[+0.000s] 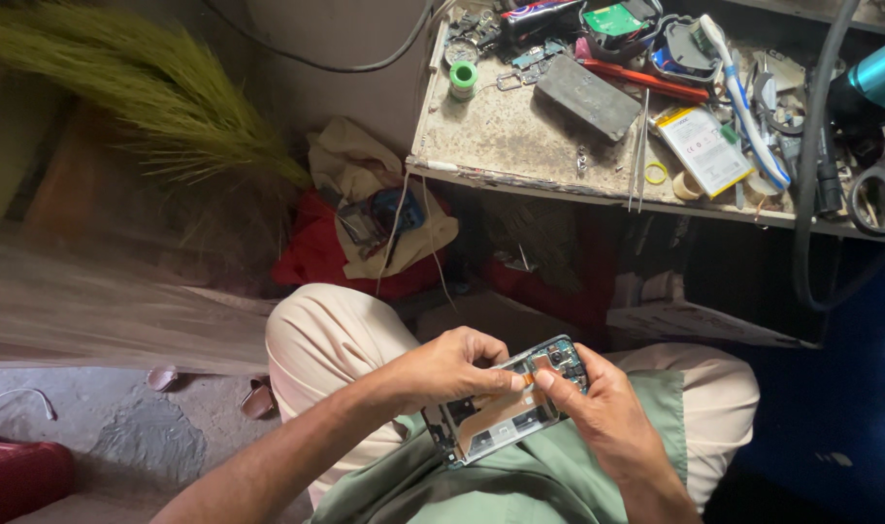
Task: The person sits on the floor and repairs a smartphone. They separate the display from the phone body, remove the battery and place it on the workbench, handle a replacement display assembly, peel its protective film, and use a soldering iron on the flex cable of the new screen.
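Both forearms reach in from the bottom edge and meet over the lap, above beige trousers and a green shirt hem. The left hand (452,367) curls knuckles-up over the near long edge of an opened smartphone with its back cover off, showing dark circuit boards and an orange flex strip (510,398); its fingers are bent and its thumb tip presses down on the phone's inner face, pinching the frame. The right hand (603,408) cradles the phone from below and from the far side, fingers wrapped under it (mostly hidden), thumb pressed on the upper edge close to the left thumb. The phone lies tilted between the two grips, camera end up and to the right.

Beyond the knees stands a worn, speckled workbench (506,136) bearing a flat grey rectangular slab (588,97), a green tape roll (463,77) and a white-labelled flat battery (703,147). A straw-coloured broom (151,87) lies at upper left.
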Available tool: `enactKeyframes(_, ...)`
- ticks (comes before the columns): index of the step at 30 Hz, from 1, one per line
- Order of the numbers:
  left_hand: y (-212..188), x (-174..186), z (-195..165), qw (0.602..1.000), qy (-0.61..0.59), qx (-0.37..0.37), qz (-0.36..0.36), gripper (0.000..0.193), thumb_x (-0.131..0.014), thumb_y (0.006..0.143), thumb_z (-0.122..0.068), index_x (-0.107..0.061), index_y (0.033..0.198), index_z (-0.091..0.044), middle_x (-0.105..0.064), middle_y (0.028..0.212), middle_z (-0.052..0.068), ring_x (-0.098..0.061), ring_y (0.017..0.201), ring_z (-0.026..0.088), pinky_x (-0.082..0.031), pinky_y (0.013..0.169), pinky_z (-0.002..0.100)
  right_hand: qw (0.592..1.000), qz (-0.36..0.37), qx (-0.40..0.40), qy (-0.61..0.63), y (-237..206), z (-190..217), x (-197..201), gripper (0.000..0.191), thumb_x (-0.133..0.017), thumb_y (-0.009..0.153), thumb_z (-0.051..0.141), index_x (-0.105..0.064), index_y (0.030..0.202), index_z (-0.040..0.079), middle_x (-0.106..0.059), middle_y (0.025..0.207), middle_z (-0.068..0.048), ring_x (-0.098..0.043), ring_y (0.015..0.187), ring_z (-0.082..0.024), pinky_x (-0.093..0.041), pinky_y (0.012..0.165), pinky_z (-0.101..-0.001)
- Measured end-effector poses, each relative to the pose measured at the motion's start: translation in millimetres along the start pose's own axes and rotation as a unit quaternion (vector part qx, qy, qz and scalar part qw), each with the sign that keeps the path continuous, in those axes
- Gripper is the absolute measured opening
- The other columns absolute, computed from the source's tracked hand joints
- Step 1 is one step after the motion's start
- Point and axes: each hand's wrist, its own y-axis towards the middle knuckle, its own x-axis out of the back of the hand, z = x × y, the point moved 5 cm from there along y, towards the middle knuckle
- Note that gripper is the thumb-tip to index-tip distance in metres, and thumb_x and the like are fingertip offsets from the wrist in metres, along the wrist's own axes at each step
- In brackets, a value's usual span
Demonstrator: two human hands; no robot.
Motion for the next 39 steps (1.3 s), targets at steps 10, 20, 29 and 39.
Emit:
enactKeyframes(10,-1,-4,0,0.999,-0.028,-0.015,0.017,0.026,-0.079,0.090,-0.027,-0.075,0.092,-0.001,-0.066,0.076,-0.003,-0.055,0.068,0.003,-0.043,0.059,0.024,0.999,0.021,0.005,-0.024,1,-1,0,0.017,-0.070,0.094,0.014,-0.069,0.103,0.000,-0.067,0.083,0.000,-0.057,0.074,-0.006,-0.047,0.064,-0.0231)
enactKeyframes(20,3,-15,0,0.999,-0.002,-0.042,-0.018,0.023,-0.073,0.092,-0.024,-0.072,0.101,-0.003,-0.067,0.081,-0.004,-0.057,0.071,0.003,-0.047,0.061,0.022,1.000,0.013,0.017,0.001,3,-5,6,0.012,-0.072,0.091,0.007,-0.069,0.100,0.001,-0.068,0.084,0.001,-0.059,0.073,-0.005,-0.049,0.063,-0.0225)
enactKeyframes(29,-18,-26,-14,0.997,0.020,-0.016,-0.070,0.020,-0.073,0.090,-0.022,-0.072,0.097,-0.004,-0.068,0.080,-0.004,-0.060,0.073,0.002,-0.050,0.063,0.022,0.997,-0.016,-0.022,-0.077,-10,12,1,0.015,-0.078,0.086,0.009,-0.073,0.097,0.000,-0.064,0.078,0.002,-0.055,0.068,-0.005,-0.047,0.057,-0.0222)
enactKeyframes(39,-47,-8,1,0.985,-0.133,-0.061,-0.092,0.018,-0.074,0.092,-0.018,-0.069,0.097,-0.001,-0.064,0.072,0.000,-0.055,0.060,0.006,-0.044,0.055,0.024,0.934,-0.155,0.275,-0.170,-6,135,46,0.043,-0.080,0.083,0.013,-0.065,0.122,0.004,-0.073,0.103,-0.006,-0.070,0.092,-0.014,-0.059,0.080,-0.0277)
